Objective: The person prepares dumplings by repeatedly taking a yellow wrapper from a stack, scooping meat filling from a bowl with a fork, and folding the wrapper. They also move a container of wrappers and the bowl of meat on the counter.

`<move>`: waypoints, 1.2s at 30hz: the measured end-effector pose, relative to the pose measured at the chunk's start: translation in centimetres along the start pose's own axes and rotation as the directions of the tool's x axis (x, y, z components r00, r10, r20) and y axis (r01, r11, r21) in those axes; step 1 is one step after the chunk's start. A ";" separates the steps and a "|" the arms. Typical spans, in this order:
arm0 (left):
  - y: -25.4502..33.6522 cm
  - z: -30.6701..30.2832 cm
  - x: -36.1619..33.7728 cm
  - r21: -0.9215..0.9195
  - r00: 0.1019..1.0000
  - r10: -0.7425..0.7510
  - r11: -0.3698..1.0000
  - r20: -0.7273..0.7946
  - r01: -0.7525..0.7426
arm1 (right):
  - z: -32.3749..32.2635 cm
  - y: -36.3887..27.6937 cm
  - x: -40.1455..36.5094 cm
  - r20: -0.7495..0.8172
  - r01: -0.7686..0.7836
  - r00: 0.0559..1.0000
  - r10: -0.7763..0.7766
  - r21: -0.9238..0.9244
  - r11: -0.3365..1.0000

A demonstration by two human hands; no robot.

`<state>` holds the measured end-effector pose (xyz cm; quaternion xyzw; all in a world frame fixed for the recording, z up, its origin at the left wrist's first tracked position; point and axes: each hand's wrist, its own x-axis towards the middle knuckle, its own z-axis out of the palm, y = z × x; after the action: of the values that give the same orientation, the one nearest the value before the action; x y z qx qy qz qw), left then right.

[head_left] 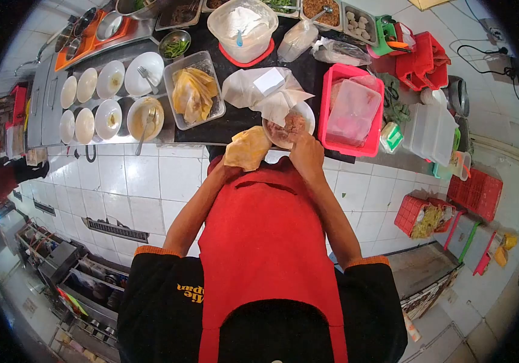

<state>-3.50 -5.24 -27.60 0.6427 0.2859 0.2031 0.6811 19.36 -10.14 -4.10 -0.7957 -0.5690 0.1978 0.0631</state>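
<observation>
A floppy yellow wrapper sheet [247,149], perhaps several layered together, lies over my left hand [228,172]. That hand is closed on it from below, with most of its fingers hidden under the sheet. My right hand [306,153] is closed at the near right rim of a white bowl [309,118] of pinkish minced filling [285,128]. What its fingers hold, if anything, I cannot make out. Crumpled brown paper [241,91] with a white block [269,81] on it overlaps the bowl's far side. More yellow wrappers [194,94] sit in a clear plastic tub [178,121] to the left.
A pink basket [326,136] with a translucent container stands right of the bowl. White bowls [108,118] line the counter's left side, one with a fork [145,130]. Behind are a large white tub [211,27] and trays of ingredients [323,13]. Clear boxes [431,133] stand far right.
</observation>
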 end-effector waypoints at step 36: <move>16.4 -1.3 -0.3 -0.519 0.980 0.054 0.842 -0.193 -0.149 | -8.8 3.2 -1.8 -0.228 0.256 0.967 -0.116 0.855 0.451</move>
<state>-3.11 -2.97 -11.34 0.4241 0.2414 0.3643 0.7932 25.08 -11.79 3.28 -0.5942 -0.4646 0.3985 0.5218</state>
